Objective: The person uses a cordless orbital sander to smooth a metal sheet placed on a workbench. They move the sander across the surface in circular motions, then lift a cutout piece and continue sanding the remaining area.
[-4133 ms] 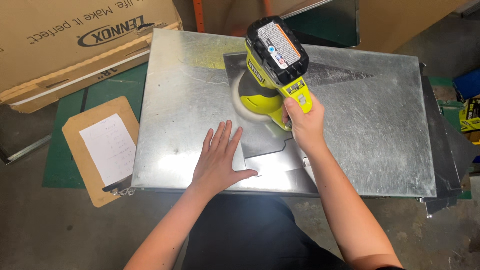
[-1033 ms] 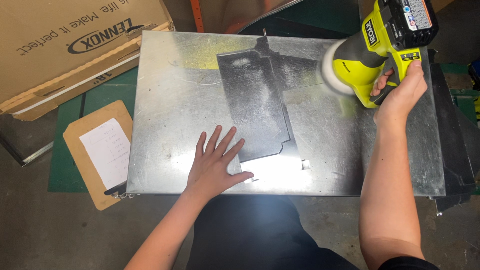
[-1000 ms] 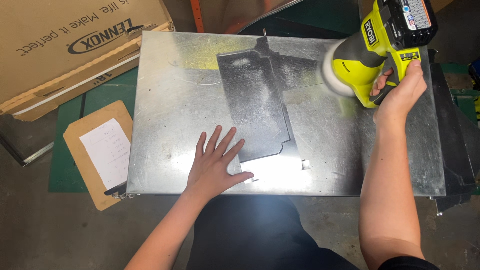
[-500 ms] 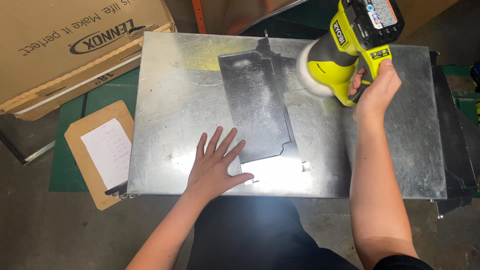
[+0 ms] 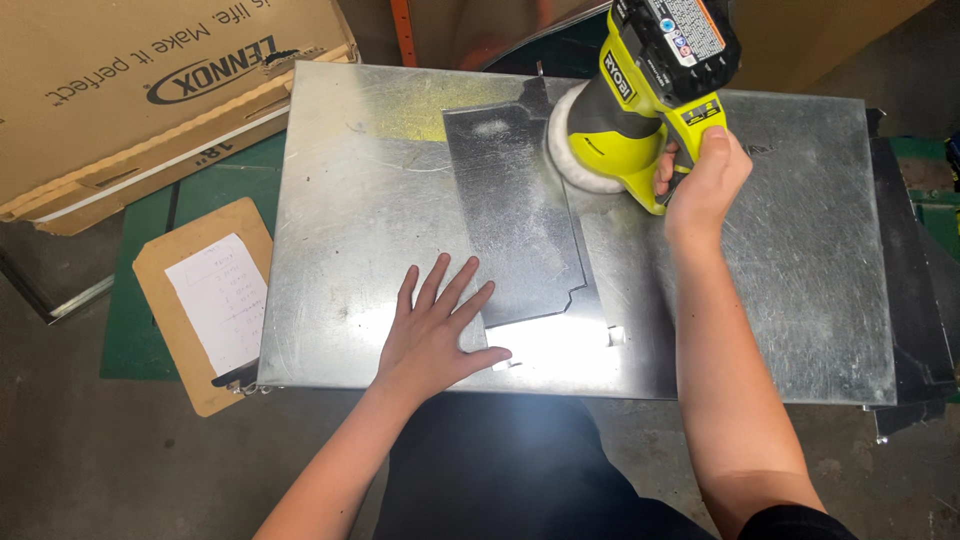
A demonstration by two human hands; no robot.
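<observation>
Head view: yellow-green cordless polisher [image 5: 640,95] sits pad-down on the dark metal piece [image 5: 515,215] atop the galvanised sheet [image 5: 780,270]; right hand [image 5: 705,180] grip clenched round its handle; left hand [image 5: 435,335] spread flat on the sheet; clipboard [image 5: 205,300] lies left.

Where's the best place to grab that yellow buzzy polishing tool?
Probably by the handle behind its body, coming from the near side, as the right hand does on the yellow-green polisher. The handle is narrow enough to wrap fingers around, and keeps them away from the white pad on the metal sheet.
</observation>
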